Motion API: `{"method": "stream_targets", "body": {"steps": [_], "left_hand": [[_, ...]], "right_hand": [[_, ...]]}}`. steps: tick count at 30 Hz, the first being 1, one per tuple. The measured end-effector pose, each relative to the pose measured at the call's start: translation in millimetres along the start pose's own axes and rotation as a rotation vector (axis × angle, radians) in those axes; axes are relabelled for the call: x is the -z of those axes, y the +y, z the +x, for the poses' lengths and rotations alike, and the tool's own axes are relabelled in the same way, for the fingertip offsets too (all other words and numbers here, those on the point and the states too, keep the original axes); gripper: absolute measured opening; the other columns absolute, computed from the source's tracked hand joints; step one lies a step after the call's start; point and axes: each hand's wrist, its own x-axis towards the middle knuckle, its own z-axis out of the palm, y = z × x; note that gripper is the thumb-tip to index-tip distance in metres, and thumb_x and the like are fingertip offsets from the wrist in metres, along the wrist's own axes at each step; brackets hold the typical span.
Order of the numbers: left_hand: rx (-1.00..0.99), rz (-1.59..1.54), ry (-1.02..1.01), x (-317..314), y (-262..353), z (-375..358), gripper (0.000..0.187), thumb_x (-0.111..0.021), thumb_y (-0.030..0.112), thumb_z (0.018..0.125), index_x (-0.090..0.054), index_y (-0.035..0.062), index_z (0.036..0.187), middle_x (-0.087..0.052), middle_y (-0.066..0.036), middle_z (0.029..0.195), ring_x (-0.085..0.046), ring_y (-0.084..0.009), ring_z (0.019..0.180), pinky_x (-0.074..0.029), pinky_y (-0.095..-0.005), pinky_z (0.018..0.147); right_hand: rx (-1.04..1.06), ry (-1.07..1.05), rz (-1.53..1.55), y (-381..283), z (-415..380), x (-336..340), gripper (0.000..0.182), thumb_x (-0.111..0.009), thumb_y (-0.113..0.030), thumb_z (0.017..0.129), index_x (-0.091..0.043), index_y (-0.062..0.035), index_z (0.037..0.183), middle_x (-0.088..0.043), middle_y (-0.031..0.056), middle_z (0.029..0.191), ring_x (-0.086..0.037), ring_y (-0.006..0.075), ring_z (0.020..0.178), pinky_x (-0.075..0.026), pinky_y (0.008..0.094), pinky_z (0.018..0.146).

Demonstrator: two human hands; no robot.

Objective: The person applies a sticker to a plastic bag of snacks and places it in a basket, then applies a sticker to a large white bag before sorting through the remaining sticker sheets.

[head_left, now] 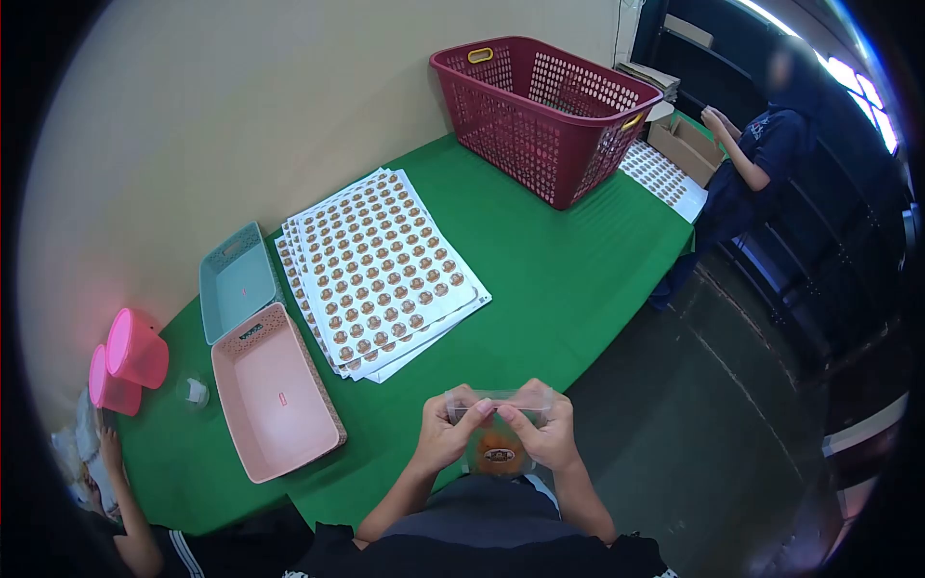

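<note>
Close to my body, a transparent plastic pouch [499,451] hangs between my hands, with orange-brown contents and a dark oval label low on its front. My left hand [451,429] pinches the upper edge, thumb pointing inward. On the other side, my right hand [541,427] grips the same edge, and the two thumbs nearly meet in the middle. Ahead and to the left lie stacked white sheets of round brown stickers [385,265]; several stickers are gone from the top sheet's near corner.
A pink tray [279,405] and a teal tray [236,289] stand left on the green table [520,289]. Beyond are pink tubs [140,352] and a maroon basket [549,125]. One person [771,144] stands far right beside a cardboard box [684,149]; another person's arm [125,501] reaches in at left.
</note>
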Motion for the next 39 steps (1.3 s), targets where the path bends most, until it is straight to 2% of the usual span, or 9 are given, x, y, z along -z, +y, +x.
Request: {"method": "stream_targets", "body": {"steps": [9,13,19,21,25,29,32,36,39], "left_hand": [[-0.044,-0.009,-0.076,-14.6,-4.7,3.8,0.021,-0.051,0.016,0.085,-0.061,0.0,0.076,-0.057,-0.007,0.072,-0.054,-0.0136,0.071,-0.042,-0.0263,0.066],[-0.096,0.001,-0.14,-33.9,-12.3,13.6,0.02,-0.051,0.018,0.085,-0.059,-0.0008,0.089,-0.058,-0.009,0.085,-0.054,-0.0143,0.076,-0.042,-0.0254,0.07],[-0.273,0.069,0.207,-99.8,-18.6,36.4,0.062,-0.062,0.03,0.078,-0.034,-0.001,0.123,-0.04,-0.013,0.125,-0.037,-0.0218,0.116,-0.029,-0.0363,0.096],[-0.461,0.107,-0.123,-123.9,-15.5,39.5,0.074,-0.064,0.034,0.075,-0.027,-0.0004,0.128,-0.027,-0.016,0.134,-0.023,-0.0271,0.127,-0.019,-0.0392,0.102],[-0.497,0.126,-0.01,-158.4,-27.0,45.6,0.068,-0.053,0.038,0.082,-0.025,-0.0014,0.129,-0.019,-0.019,0.138,-0.017,-0.0294,0.129,-0.016,-0.0397,0.103],[-0.351,-0.121,0.142,-165.3,-41.1,49.2,0.032,-0.037,0.017,0.091,-0.042,-0.0039,0.116,-0.042,-0.02,0.124,-0.039,-0.0278,0.118,-0.031,-0.0388,0.098],[-0.356,-0.173,0.147,-179.9,-49.8,49.5,0.024,-0.038,0.013,0.091,-0.048,-0.0036,0.105,-0.054,-0.018,0.107,-0.05,-0.0251,0.106,-0.036,-0.0361,0.094],[-0.222,-0.101,0.147,-194.2,-49.1,42.0,0.013,-0.049,0.011,0.087,-0.053,-0.0015,0.088,-0.057,-0.011,0.091,-0.054,-0.0156,0.086,-0.042,-0.0285,0.08],[-0.116,-0.221,0.168,-198.8,-50.1,47.6,0.014,-0.054,0.012,0.085,-0.052,-0.0008,0.079,-0.057,-0.007,0.086,-0.051,-0.0092,0.08,-0.041,-0.0246,0.072]], "right_hand": [[-0.083,-0.094,0.422,-1.4,-4.7,29.2,0.021,-0.046,-0.011,0.086,-0.06,0.0015,0.096,-0.06,0.0086,0.084,-0.056,0.0171,0.082,-0.042,0.0277,0.077],[0.0,-0.225,0.192,-9.8,-4.1,62.7,0.029,-0.037,-0.015,0.09,-0.056,0.0033,0.103,-0.059,0.0128,0.098,-0.055,0.0193,0.091,-0.04,0.0291,0.085],[-0.163,0.216,0.273,-12.4,2.2,98.3,0.042,-0.038,-0.025,0.091,-0.047,0.0091,0.114,-0.051,0.018,0.114,-0.048,0.025,0.108,-0.034,0.0346,0.094],[0.09,0.026,0.133,-16.1,2.2,107.0,0.049,-0.038,-0.03,0.09,-0.039,0.0077,0.122,-0.045,0.0193,0.121,-0.043,0.0251,0.114,-0.03,0.0331,0.096],[0.28,-0.239,-0.094,-6.7,3.0,130.2,0.066,-0.036,-0.045,0.087,-0.027,0.0038,0.13,-0.028,0.0213,0.134,-0.029,0.0318,0.122,-0.023,0.0393,0.099],[0.297,-0.387,-0.206,4.0,9.9,161.1,0.06,-0.049,-0.036,0.083,-0.033,0.0038,0.126,-0.034,0.0186,0.129,-0.034,0.0286,0.116,-0.027,0.0376,0.096],[0.182,0.16,-0.038,10.8,13.3,166.6,0.046,-0.065,-0.009,0.072,-0.044,0.0018,0.112,-0.046,0.0116,0.107,-0.041,0.0205,0.106,-0.033,0.0326,0.09],[-0.081,-0.319,0.319,19.8,28.0,194.0,0.036,-0.062,-0.008,0.075,-0.052,0.001,0.108,-0.051,0.0107,0.107,-0.048,0.0198,0.101,-0.037,0.0304,0.088],[-0.019,-0.39,0.308,22.6,33.0,200.5,0.022,-0.059,-0.005,0.077,-0.06,-0.0013,0.098,-0.057,0.0118,0.102,-0.051,0.0205,0.099,-0.039,0.0303,0.087]]}}
